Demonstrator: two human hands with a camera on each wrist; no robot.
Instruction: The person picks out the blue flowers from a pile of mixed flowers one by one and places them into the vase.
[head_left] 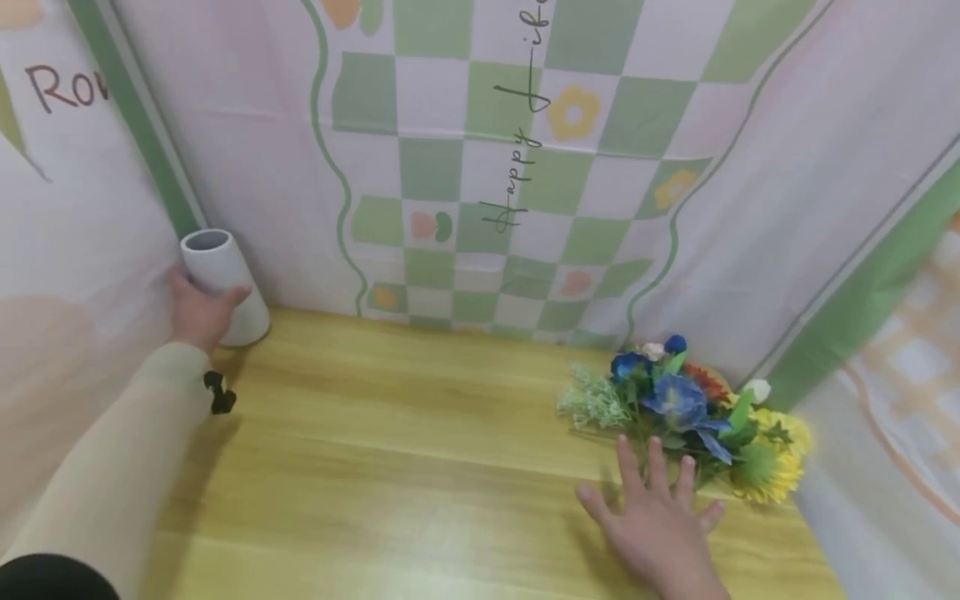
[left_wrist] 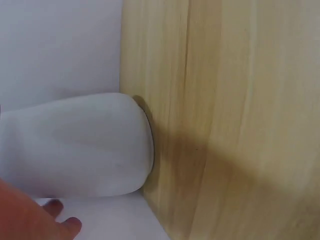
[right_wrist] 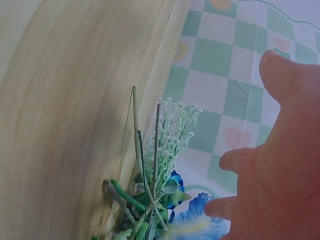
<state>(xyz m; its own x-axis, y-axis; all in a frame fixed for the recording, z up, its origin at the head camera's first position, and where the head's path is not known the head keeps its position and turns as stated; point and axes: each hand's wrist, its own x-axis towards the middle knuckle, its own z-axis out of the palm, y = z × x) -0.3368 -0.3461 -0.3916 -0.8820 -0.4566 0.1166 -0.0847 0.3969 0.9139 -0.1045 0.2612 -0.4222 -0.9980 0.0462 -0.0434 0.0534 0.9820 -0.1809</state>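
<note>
A tall white vase [head_left: 243,312] stands upright on the wooden table in the back left corner. My left hand [head_left: 198,312] holds it from the near side, its thumb across the front and the fingers at its left. In the left wrist view, the vase's base [left_wrist: 125,145] meets the table, and fingertips [left_wrist: 72,225] show beside the wall of the vase. On the right lies a bunch of artificial flowers [head_left: 678,404], blue, red, yellow and white, with green stems. My right hand [head_left: 660,529] hovers at their near side, fingers spread, holding nothing. Bare stem ends [right_wrist: 137,115] point past it.
Cloth with a green checked print [head_left: 502,175] hangs behind the wooden table [head_left: 390,467]. More printed cloth closes in the left [head_left: 60,208] and right [head_left: 892,417] sides. Both the vase and the flowers lie close to the back cloth.
</note>
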